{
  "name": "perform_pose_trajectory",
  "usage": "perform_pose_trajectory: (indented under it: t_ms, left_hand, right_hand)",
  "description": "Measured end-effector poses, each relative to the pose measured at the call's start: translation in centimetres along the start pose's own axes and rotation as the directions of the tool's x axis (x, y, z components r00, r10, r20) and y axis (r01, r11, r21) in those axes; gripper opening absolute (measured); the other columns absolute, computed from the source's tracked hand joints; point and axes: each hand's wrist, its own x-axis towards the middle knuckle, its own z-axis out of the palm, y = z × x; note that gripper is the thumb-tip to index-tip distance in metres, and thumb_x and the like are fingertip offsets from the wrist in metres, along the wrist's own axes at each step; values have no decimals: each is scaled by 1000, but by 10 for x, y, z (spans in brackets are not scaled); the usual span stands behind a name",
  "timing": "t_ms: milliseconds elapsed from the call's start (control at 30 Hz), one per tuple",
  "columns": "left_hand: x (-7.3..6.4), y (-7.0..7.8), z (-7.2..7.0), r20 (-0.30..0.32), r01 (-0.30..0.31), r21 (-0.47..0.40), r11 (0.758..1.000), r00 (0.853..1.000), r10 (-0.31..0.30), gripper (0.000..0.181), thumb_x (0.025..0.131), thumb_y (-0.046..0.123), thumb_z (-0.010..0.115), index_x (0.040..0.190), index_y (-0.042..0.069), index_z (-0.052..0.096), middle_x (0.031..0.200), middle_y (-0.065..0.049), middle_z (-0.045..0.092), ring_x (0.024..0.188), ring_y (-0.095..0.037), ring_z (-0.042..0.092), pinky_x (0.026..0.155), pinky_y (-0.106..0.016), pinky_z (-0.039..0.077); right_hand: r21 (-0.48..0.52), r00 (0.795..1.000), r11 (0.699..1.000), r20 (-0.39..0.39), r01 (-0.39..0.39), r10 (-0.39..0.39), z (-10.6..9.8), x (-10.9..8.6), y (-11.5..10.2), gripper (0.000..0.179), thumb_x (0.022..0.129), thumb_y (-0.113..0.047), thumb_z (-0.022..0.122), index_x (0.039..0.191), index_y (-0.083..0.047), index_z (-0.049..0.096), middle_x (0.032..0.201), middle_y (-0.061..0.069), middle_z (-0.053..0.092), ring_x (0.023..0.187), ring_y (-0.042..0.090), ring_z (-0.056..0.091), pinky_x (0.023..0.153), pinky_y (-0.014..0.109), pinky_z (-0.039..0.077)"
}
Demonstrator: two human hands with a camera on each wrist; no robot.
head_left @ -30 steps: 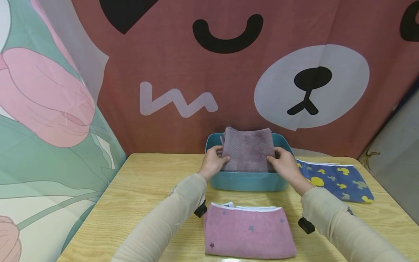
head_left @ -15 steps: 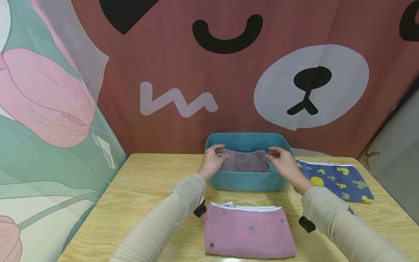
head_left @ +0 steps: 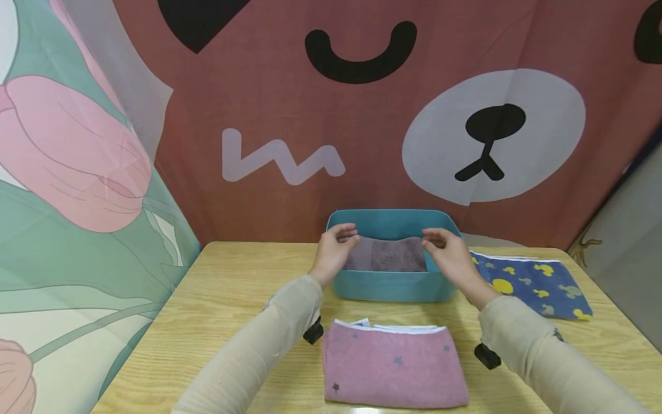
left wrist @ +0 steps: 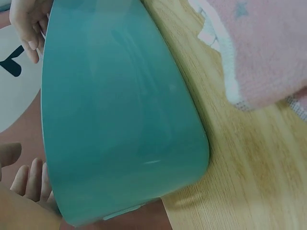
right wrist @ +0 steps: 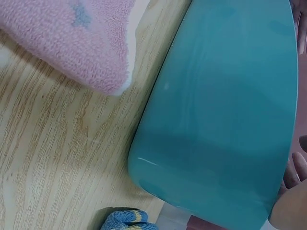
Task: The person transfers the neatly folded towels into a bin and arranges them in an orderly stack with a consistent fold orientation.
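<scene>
A folded mauve towel (head_left: 390, 255) lies inside a teal plastic bin (head_left: 393, 286), its upper part showing below the back wall. Over the bin's left side is my left hand (head_left: 333, 253), fingers loosely bent and holding nothing. My right hand (head_left: 449, 257) hovers likewise over the right side, thumb and fingers apart. In the left wrist view the bin's front wall (left wrist: 115, 110) fills the middle, with fingers (left wrist: 33, 179) of the left hand past its rim. The right wrist view has the same wall (right wrist: 216, 115) and the right hand's fingers (right wrist: 300, 165) beyond the edge.
A folded pink towel (head_left: 395, 365) with grey stars lies on the wooden table (head_left: 238, 276) in front of the bin. To the bin's right rests a folded blue towel (head_left: 538, 287) with yellow shapes. A patterned cloth backdrop (head_left: 279, 213) hangs right behind the table.
The mauve towel, gripped by both hands above the bin a second ago, has dropped down into it. Both hands have let go and stay over the bin's sides, slightly raised.
</scene>
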Motion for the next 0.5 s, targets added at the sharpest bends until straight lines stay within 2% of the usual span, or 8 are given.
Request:
perform_pose_trajectory:
  t_ms: [167, 300, 500]
  left_hand:
    - [-3, 2, -2, 6, -18, -5, 1000, 1000, 18, 33, 99, 14, 63, 131, 8, 61, 123, -8, 65, 112, -21, 59, 95, -33, 50]
    - [-11, 5, -2, 46, -67, -1, 998, 997, 67, 32, 99, 12, 62, 129, 5, 62, 122, -10, 65, 111, -22, 59, 95, -34, 50]
    - [-22, 8, -6, 88, -116, 9, 993, 989, 115, 31, 99, 12, 62, 129, 8, 62, 118, -5, 66, 112, -20, 59, 95, -33, 50]
  right_hand:
    - [7, 999, 999, -17, 31, -31, -1, -1, -2, 39, 105, -20, 49, 141, -3, 50, 130, 20, 56, 120, 36, 51, 98, 52, 45]
    - [7, 997, 998, -32, 70, -70, -3, -6, -3, 39, 106, -23, 49, 140, -4, 52, 129, 20, 57, 120, 35, 51, 97, 53, 44]
    - [33, 991, 991, -51, 129, -127, -7, -19, -7, 40, 105, -25, 51, 138, -4, 53, 126, 19, 59, 117, 34, 52, 97, 52, 44]
